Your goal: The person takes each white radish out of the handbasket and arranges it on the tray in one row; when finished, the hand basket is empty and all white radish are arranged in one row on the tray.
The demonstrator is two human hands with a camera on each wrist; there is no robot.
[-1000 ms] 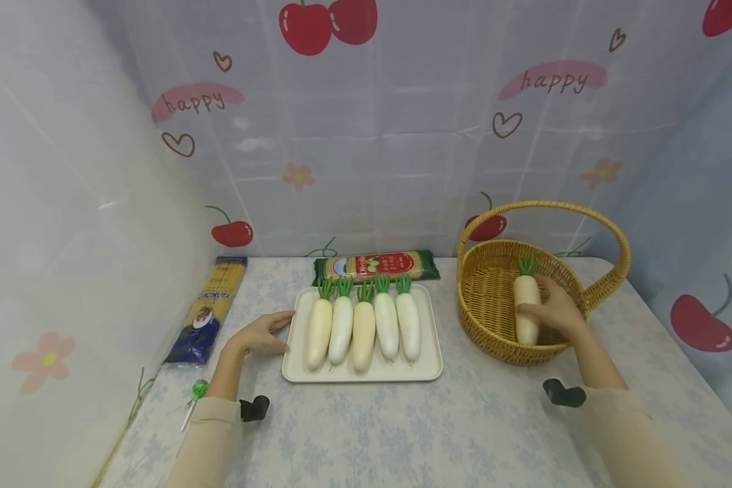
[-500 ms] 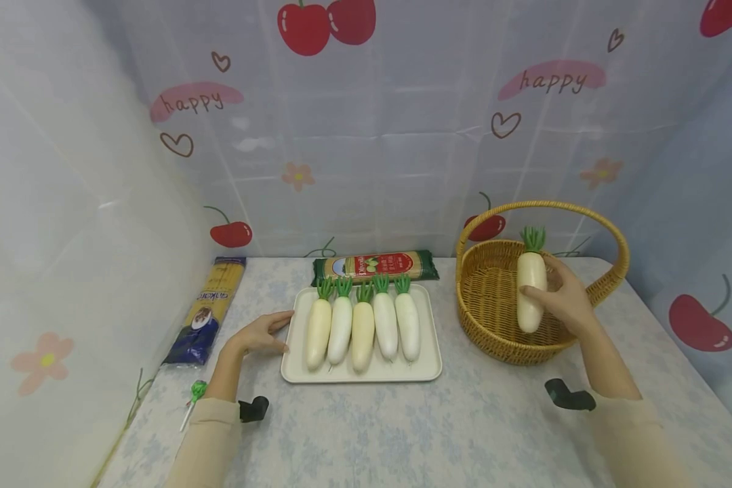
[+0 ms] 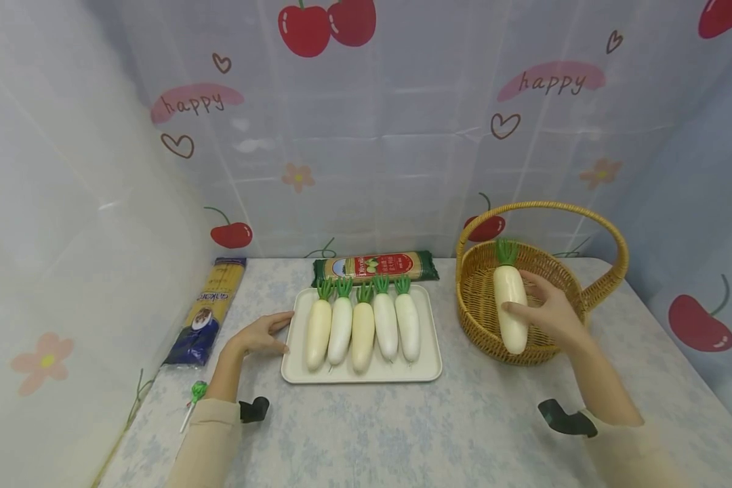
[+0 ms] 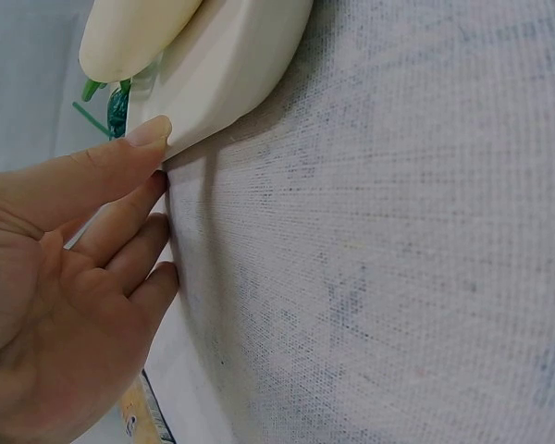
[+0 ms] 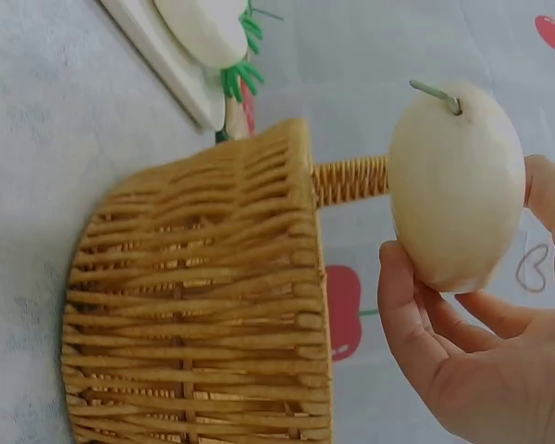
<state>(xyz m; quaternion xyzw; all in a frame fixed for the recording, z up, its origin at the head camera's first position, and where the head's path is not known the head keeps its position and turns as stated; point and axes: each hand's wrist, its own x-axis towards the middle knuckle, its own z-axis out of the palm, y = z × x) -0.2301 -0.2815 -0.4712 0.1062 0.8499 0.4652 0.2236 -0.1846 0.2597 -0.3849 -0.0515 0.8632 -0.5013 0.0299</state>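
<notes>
My right hand (image 3: 552, 315) grips a white radish (image 3: 512, 305) with green leaf stubs, holding it up over the wicker basket (image 3: 472, 325). In the right wrist view the radish (image 5: 453, 185) shows its root end, above the level of the basket rim, with fingers and thumb on either side. My left hand (image 3: 259, 335) rests at the left edge of a cream tray (image 3: 423, 369), thumb and fingers spread along it. The left wrist view has the thumb tip at the tray's rim. Several radishes (image 3: 362, 335) lie side by side on the tray, leaves pointing away.
A green-ended pasta packet (image 3: 378, 266) lies behind the tray. To the left are a blue and yellow packet (image 3: 210, 308) and a green lollipop (image 3: 197, 392). The basket's tall arched handle (image 3: 543, 205) rises around the right hand's area. A printed curtain (image 3: 390, 169) stands behind the table.
The right hand lifts the radish up from inside the basket, then brings it left and somewhat lower toward the basket's front. The left hand and tray stay put.
</notes>
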